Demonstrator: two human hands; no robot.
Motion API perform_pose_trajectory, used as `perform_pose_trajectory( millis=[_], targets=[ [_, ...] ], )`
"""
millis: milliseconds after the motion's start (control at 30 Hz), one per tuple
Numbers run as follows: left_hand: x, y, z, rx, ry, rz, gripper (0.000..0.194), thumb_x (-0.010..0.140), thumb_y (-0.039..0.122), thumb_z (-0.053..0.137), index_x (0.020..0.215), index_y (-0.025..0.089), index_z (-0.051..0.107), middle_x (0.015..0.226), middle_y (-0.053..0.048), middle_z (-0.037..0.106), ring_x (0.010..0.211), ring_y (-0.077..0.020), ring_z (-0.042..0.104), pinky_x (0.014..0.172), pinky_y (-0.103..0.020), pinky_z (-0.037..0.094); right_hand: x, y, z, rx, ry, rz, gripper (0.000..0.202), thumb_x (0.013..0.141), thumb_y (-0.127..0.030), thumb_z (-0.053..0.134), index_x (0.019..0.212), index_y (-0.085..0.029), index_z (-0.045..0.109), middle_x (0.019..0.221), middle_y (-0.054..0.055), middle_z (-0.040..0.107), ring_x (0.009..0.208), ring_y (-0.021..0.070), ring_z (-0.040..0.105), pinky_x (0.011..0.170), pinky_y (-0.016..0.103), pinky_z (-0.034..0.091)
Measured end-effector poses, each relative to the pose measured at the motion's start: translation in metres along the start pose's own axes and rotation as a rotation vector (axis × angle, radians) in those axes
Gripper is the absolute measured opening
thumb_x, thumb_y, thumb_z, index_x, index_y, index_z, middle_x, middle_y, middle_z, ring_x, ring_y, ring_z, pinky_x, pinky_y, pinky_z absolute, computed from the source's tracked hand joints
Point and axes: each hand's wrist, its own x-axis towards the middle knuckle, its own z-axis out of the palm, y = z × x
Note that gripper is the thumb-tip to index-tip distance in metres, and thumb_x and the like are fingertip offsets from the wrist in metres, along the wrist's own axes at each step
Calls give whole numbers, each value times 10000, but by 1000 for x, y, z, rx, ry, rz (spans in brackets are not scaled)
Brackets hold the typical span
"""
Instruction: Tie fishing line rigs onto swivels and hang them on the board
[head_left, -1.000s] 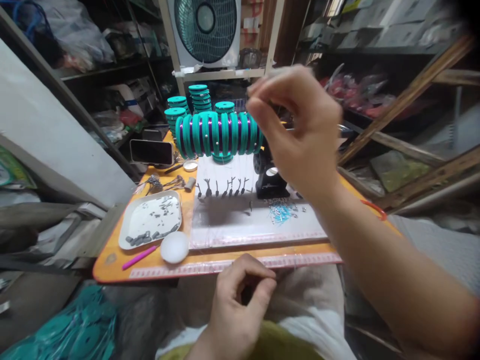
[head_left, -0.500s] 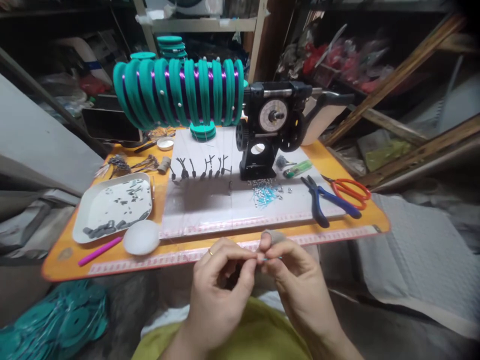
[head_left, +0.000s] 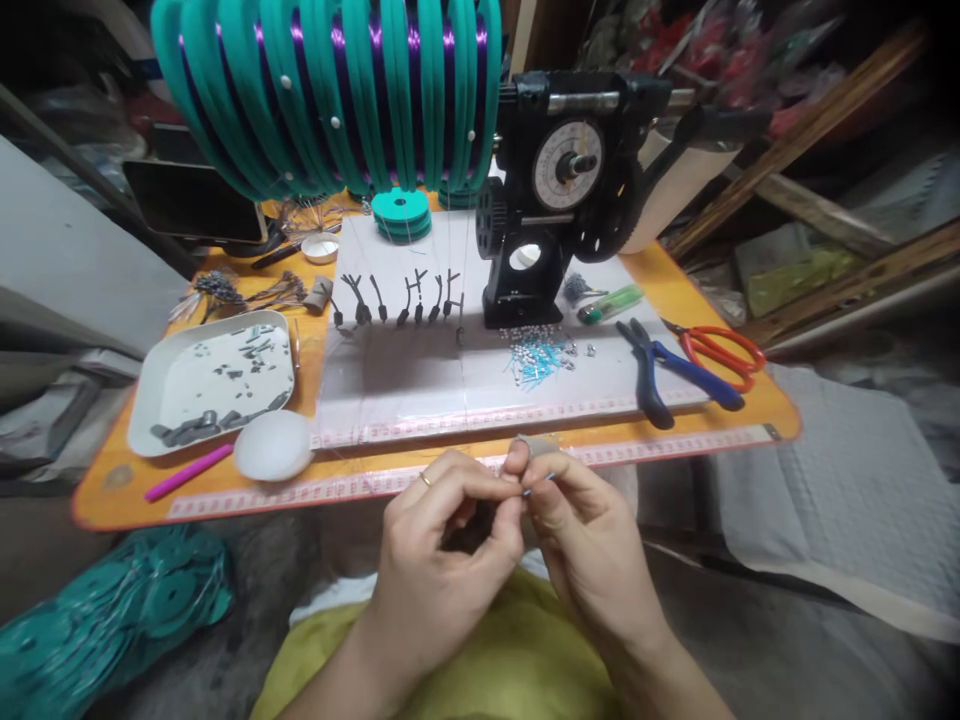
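Fingertip to fingertip, my hands meet in front of the table's near edge. My right hand (head_left: 596, 545) pinches a thin blue strand (head_left: 538, 485), with a tan wrap (head_left: 536, 445) around one finger. My left hand (head_left: 442, 560), wearing a ring, is closed in a pinch right beside it; what sits between its fingertips is too small to make out. Beyond my hands, a heap of small blue strands with whitish bits (head_left: 534, 362) lies on the white board (head_left: 397, 400). Several dark weighted pieces (head_left: 403, 315) stand in a row on that board.
A black winding machine with a dial (head_left: 568, 162) carries teal spools (head_left: 337, 95) over the board. Blue pliers (head_left: 652, 375), orange-handled scissors (head_left: 724, 350) and a green cutter (head_left: 611, 303) lie right. A white tray (head_left: 176, 385), white dish (head_left: 272, 447) and pink pen (head_left: 187, 473) are left.
The view has tilted down and closer, so the machine and spools sit higher in the picture. My hands stay together, and more of the blue strand shows at my right fingertips.
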Motion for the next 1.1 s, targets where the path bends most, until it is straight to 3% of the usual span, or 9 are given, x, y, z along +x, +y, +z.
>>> perform_pose_trajectory(
  millis=[1100],
  targets=[
    [-1,1,-3,38,-42,17,116,828,51,614,822,167,623,730,-7,615,677,-114,574,594,-232,461,-4,-2,3,-37,54,33,72,900,-327,680,864,-264,686,1042,12,646,823,132,631,765,250,547]
  ],
)
